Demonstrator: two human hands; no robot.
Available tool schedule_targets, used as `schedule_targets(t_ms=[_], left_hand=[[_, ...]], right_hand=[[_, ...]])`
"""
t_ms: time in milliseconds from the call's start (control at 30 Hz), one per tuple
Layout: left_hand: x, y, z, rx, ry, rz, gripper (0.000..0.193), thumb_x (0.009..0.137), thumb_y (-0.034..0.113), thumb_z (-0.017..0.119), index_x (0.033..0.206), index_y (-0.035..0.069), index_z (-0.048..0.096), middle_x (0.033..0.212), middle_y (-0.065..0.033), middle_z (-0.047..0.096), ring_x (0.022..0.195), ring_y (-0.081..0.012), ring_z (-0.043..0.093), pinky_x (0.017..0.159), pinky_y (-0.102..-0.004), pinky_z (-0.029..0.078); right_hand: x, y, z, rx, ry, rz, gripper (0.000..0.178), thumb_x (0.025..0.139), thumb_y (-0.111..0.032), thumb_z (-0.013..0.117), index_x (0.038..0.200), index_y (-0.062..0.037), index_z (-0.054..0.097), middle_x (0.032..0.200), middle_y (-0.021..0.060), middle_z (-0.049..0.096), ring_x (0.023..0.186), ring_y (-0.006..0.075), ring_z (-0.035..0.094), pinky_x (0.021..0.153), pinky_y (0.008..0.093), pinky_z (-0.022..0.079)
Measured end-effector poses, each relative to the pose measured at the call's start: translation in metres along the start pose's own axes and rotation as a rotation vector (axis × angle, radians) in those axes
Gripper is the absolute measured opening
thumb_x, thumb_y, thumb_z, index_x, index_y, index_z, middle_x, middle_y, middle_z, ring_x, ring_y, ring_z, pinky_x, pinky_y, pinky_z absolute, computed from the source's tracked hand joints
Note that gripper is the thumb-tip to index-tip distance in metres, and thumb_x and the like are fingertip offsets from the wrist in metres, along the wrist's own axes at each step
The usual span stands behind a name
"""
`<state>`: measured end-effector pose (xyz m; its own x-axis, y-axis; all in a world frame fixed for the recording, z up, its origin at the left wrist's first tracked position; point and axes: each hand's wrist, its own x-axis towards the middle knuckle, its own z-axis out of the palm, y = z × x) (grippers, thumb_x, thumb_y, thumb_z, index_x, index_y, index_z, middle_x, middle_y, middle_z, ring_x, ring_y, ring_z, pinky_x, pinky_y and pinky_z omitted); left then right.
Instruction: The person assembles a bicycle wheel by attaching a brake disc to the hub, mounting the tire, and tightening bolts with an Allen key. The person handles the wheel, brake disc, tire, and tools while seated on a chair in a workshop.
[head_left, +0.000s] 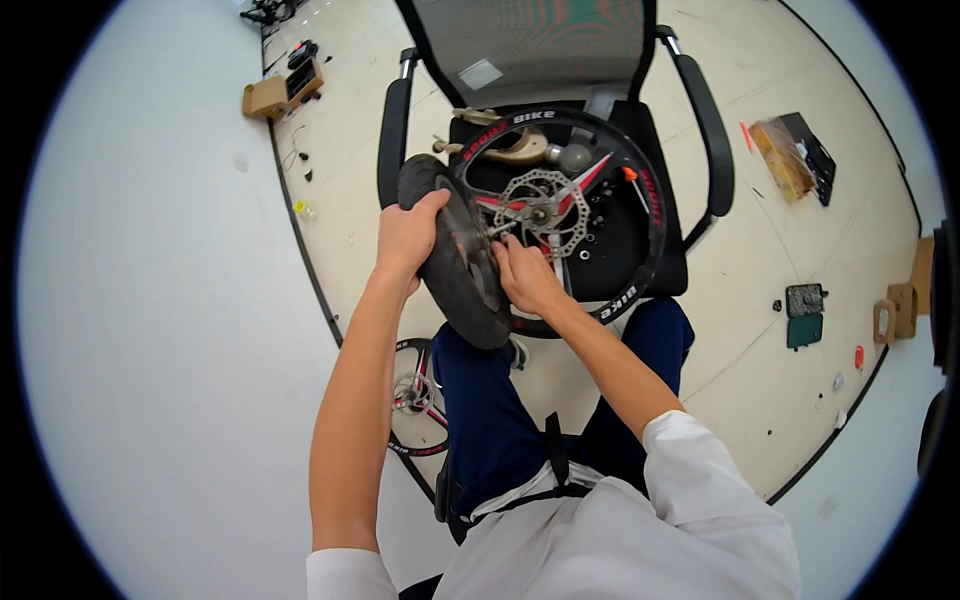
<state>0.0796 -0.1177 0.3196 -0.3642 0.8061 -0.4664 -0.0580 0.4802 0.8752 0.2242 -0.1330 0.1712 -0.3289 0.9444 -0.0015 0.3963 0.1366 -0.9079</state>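
The left hand (408, 235) is curled tight over the top of a black tyre (458, 262), fingers wrapped round its outer tread and thumb on the near side. The tyre stands partly off the left side of a black wheel (640, 215) with red-and-white spokes, which rests tilted on the seat of a black chair (712, 140). The right hand (525, 275) sits just right of the tyre, its fingers bent and pressed in where tyre meets rim; whether they pinch anything there cannot be told. A silver brake disc (545, 208) lies at the wheel's hub, just beyond the right hand.

Near the person's left knee, a second wheel (415, 400) lies flat on the floor, partly hidden by the blue trouser leg. Far left on the floor is a brown box (268, 97); far right, a clear packet (782, 155) beside a black case. A green case (804, 330) lies on the floor to the right, well apart from the chair.
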Motion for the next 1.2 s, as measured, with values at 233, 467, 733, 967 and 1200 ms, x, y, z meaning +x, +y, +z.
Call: schedule_targets(t_ms=[233,467,733,967,1200], left_hand=[[0.002,-0.023,-0.021,-0.007,0.061,-0.051,0.036,0.083,0.025,0.071,0.086,-0.009,0.063,0.073,-0.0140,0.065,0.052,-0.0227,0.063,0.047,-0.0342,0.052],[0.009,-0.014,-0.038,-0.007,0.022,-0.059,0.033,0.084,0.027,0.072,0.081,-0.005,0.064,0.067,-0.0132,0.063,0.049,-0.0224,0.061,0.047,-0.0341,0.051],[0.010,-0.015,-0.038,0.007,0.006,-0.020,0.038,0.083,0.031,0.072,0.082,-0.005,0.061,0.064,-0.0127,0.060,0.047,-0.0231,0.060,0.046,-0.0355,0.052],[0.020,-0.017,-0.053,-0.025,-0.007,-0.008,0.033,0.083,0.026,0.072,0.081,-0.007,0.064,0.065,-0.0125,0.064,0.047,-0.0210,0.060,0.045,-0.0324,0.050],[0.019,-0.022,-0.068,-0.035,0.001,0.006,0.035,0.082,0.025,0.072,0.079,-0.008,0.063,0.068,-0.0134,0.065,0.048,-0.0215,0.062,0.046,-0.0327,0.050]], right_hand=[[-0.011,0.010,-0.013,0.342,-0.139,0.302,0.042,0.101,-0.035,0.045,0.104,0.0046,0.058,0.079,0.0247,0.066,0.070,0.0382,0.067,0.068,0.0450,0.052],[0.011,0.100,-0.097,-0.196,0.403,0.151,0.030,0.095,-0.023,0.054,0.102,0.0029,0.066,0.081,0.0185,0.071,0.082,0.0356,0.070,0.077,0.0453,0.053],[0.058,0.124,-0.076,-0.652,0.276,0.432,0.069,0.076,-0.009,0.073,0.132,0.0083,0.037,0.127,0.0311,0.053,0.110,0.0462,0.060,0.092,0.0467,0.052],[0.059,0.141,-0.048,-0.474,0.453,0.494,0.054,0.080,-0.010,0.067,0.126,0.0058,0.042,0.107,0.0324,0.061,0.097,0.0483,0.063,0.088,0.0517,0.052],[0.047,0.123,-0.043,-0.467,0.292,0.605,0.033,0.085,-0.016,0.063,0.107,0.0080,0.060,0.101,0.0318,0.066,0.091,0.0473,0.066,0.084,0.0511,0.053]])
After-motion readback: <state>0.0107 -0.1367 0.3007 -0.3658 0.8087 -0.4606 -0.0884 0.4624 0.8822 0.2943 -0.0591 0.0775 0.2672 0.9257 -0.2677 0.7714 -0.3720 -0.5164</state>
